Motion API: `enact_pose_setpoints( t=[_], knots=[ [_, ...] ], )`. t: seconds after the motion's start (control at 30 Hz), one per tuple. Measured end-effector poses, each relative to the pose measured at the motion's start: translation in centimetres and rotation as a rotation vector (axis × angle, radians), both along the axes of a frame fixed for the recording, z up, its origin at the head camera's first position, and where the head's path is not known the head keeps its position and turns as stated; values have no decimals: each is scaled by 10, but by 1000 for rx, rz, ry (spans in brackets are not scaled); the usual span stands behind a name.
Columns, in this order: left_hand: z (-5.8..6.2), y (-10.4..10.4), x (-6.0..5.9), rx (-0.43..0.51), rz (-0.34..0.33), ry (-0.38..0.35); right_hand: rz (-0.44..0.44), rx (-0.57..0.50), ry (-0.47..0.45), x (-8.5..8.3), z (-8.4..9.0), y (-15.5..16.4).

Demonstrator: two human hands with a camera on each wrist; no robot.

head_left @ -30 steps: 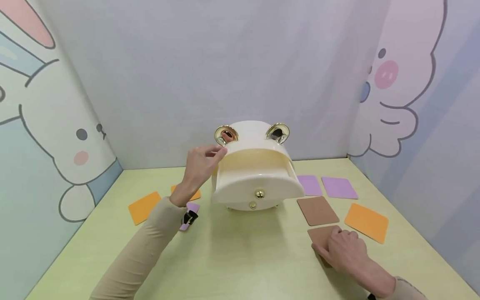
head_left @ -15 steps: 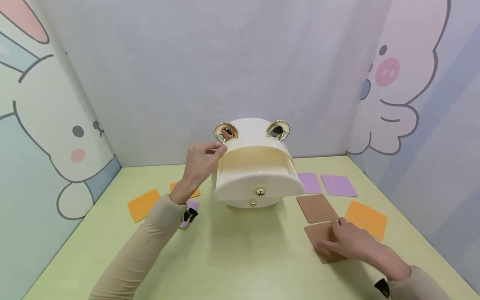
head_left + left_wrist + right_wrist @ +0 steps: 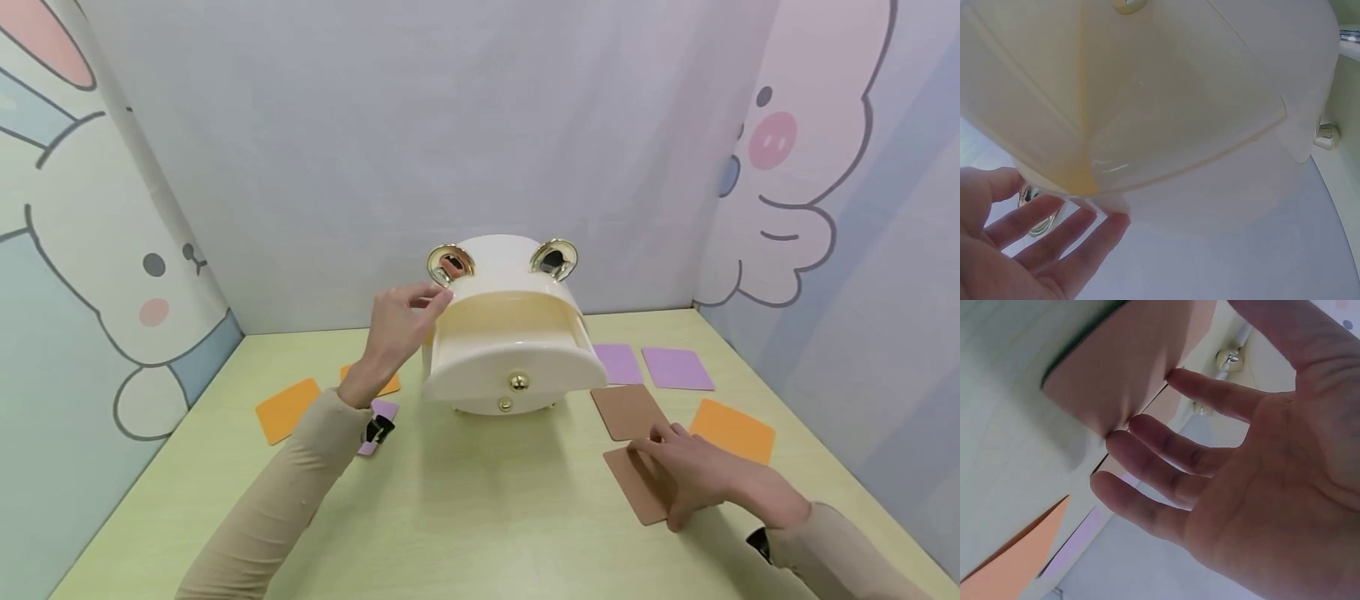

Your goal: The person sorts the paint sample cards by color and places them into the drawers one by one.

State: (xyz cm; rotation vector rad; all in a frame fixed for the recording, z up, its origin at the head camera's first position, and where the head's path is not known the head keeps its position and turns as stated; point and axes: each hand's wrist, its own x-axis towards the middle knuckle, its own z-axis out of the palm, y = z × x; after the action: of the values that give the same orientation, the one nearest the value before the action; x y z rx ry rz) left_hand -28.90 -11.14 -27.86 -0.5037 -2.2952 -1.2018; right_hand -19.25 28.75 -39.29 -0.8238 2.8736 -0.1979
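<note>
Right hand (image 3: 693, 475) slid brown card (image 3: 637, 493) left; card's edge lifting

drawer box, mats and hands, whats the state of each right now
drawer box: upright on the table, top drawer pulled open
left hand: fingers straight, touching the box's upper left side
right hand: fingers pressing on the near brown mat
near brown mat: flat on the table
far brown mat: flat, untouched
</note>
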Motion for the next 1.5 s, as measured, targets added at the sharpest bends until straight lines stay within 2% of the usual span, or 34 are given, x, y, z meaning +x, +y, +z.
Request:
enact_pose_setpoints(
  t=[0.17,0.37,0.67,0.83,0.97,1.27,1.5],
  knots=[
    [0,0,2,-11,4,6,-26,21,-4,-2,1,-1],
    [1,1,3,-12,1,7,-9,52,37,-3,0,-2],
    [2,3,4,-23,2,26,-46,61,0,-6,2,1],
    [2,2,4,-28,-1,39,-48,44,32,-8,7,0],
    [4,2,3,-22,-2,41,-34,-33,61,-14,29,1],
    [3,1,1,-25,0,45,25,-209,166,-25,101,5],
    [3,1,2,-24,4,42,151,-354,232,-33,151,-7]
  ],
)
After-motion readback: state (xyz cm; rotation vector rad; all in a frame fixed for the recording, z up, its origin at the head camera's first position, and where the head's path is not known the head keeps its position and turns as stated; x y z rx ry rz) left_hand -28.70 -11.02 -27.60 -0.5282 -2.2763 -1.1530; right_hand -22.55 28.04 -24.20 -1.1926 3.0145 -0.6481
